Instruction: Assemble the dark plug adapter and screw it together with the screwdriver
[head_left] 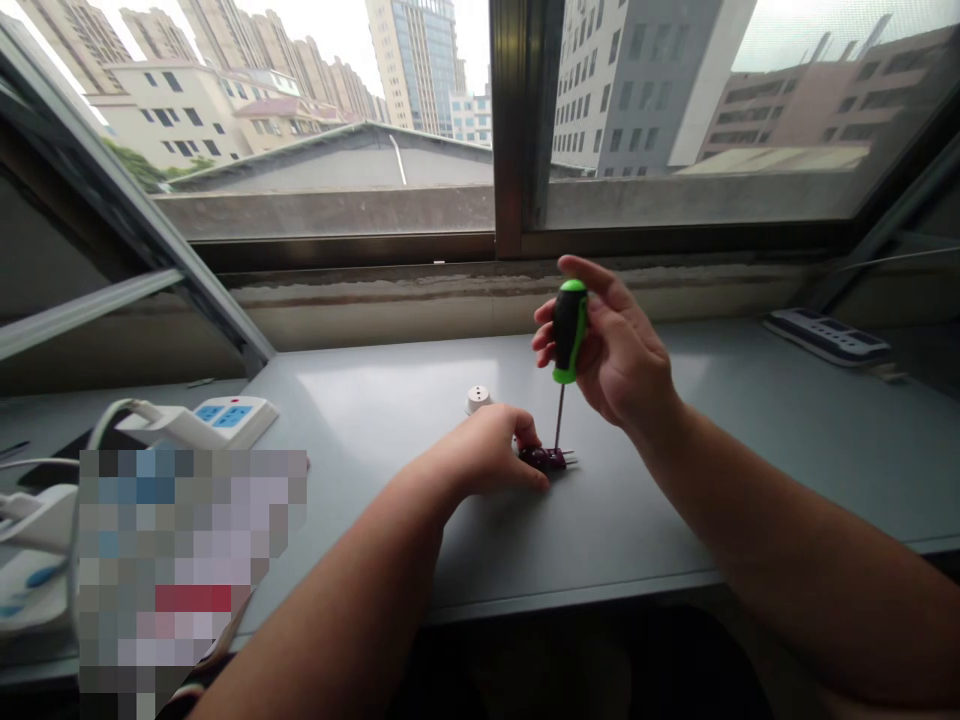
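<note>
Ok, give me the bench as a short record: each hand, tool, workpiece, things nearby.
left hand: steadying the dark pronged piece on the table
right hand: around the screwdriver handle, one finger raised
tool pose: near upright, tip down at the piece; exact contact unclear
prongs: metal, pointing right
beyond left hand: white round socket piece
left side: white power strip with blue socket faces

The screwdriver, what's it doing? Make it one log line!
right hand: holds screwdriver, tip down at dark plug | left hand: on plug | white round piece: on table
</note>
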